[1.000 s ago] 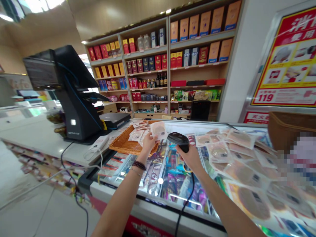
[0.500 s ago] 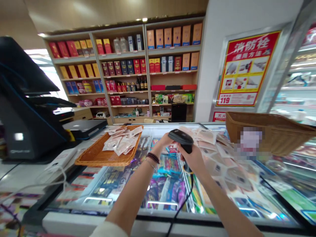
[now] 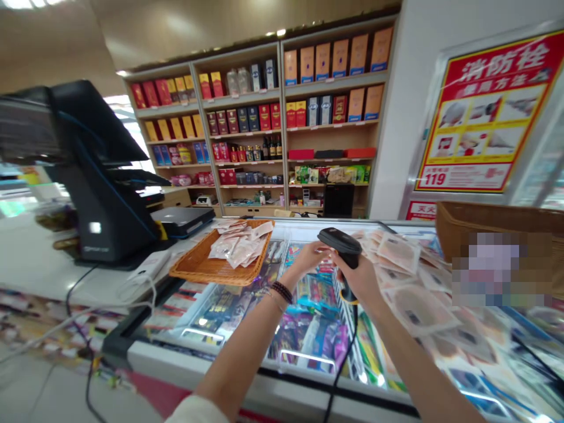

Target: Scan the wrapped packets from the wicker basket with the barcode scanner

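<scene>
My right hand is wrapped around the grip of a black barcode scanner, held above a glass-topped freezer. The scanner's cable hangs down toward me. My left hand, with dark beads on its wrist, is beside the scanner head; its fingers are drawn together near those of my right hand, and what they hold, if anything, is hidden. To the left, flat clear packets lie in an orange wicker basket. Many similar packets are spread over the glass on the right.
A black checkout terminal stands on the left counter, with loose cables below it. A brown wicker basket sits at the right, partly blurred out. Behind the freezer are shelves of boxed goods and a red wall poster.
The view has swung left, so the terminal, baskets and shelves sit farther right in the picture. Both hands remain together at the scanner, still held in my right hand.
</scene>
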Action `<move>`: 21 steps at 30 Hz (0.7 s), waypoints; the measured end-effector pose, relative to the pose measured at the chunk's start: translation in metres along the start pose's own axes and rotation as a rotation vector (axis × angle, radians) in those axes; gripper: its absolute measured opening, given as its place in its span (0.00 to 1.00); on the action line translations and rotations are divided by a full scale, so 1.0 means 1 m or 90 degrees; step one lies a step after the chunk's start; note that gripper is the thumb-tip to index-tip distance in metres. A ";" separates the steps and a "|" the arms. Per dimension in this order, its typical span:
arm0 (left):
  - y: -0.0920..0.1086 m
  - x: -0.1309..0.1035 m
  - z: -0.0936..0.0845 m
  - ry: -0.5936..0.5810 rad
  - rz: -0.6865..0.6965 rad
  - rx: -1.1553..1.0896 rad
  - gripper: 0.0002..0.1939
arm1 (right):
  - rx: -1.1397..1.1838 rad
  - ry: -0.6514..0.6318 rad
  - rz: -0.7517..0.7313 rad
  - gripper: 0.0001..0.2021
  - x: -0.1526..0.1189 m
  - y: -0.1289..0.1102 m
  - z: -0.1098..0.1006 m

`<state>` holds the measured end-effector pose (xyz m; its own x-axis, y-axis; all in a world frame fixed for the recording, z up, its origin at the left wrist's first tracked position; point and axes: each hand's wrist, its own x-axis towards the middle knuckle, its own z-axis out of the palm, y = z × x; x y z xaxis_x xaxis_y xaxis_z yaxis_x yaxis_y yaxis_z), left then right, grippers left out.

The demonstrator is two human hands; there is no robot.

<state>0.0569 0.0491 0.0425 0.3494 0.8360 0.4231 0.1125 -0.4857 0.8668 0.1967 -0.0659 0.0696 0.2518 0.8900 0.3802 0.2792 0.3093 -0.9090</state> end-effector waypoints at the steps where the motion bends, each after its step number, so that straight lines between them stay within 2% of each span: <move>1: -0.001 -0.005 -0.020 0.010 -0.008 0.011 0.08 | 0.007 -0.011 0.000 0.25 0.002 -0.001 0.007; 3: -0.002 -0.017 -0.062 0.056 -0.031 0.042 0.10 | 0.023 -0.027 -0.005 0.25 0.006 -0.004 0.023; 7: -0.002 -0.043 -0.142 0.227 -0.069 0.200 0.08 | 0.062 -0.068 -0.022 0.25 0.010 -0.012 0.054; 9: -0.002 -0.056 -0.176 0.305 -0.119 0.309 0.10 | 0.064 -0.091 -0.021 0.25 0.010 -0.015 0.068; 11: -0.004 -0.068 -0.202 0.342 -0.190 0.410 0.14 | 0.052 -0.113 -0.018 0.24 0.009 -0.016 0.079; 13: -0.008 -0.078 -0.221 0.350 -0.271 0.490 0.19 | 0.045 -0.129 -0.018 0.24 0.007 -0.015 0.089; 15: -0.016 -0.085 -0.231 0.342 -0.360 0.555 0.22 | 0.036 -0.139 -0.017 0.24 0.004 -0.011 0.096; 18: -0.030 -0.092 -0.234 0.322 -0.451 0.614 0.28 | 0.007 -0.137 -0.009 0.23 -0.001 0.000 0.103; 21: -0.041 -0.093 -0.232 0.328 -0.463 0.637 0.37 | -0.025 -0.144 -0.013 0.21 -0.006 0.011 0.107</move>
<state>-0.1955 0.0506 0.0288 -0.4427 0.8755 0.1938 0.8273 0.3153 0.4650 0.0995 -0.0317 0.0390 0.0330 0.9374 0.3467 0.3190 0.3188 -0.8925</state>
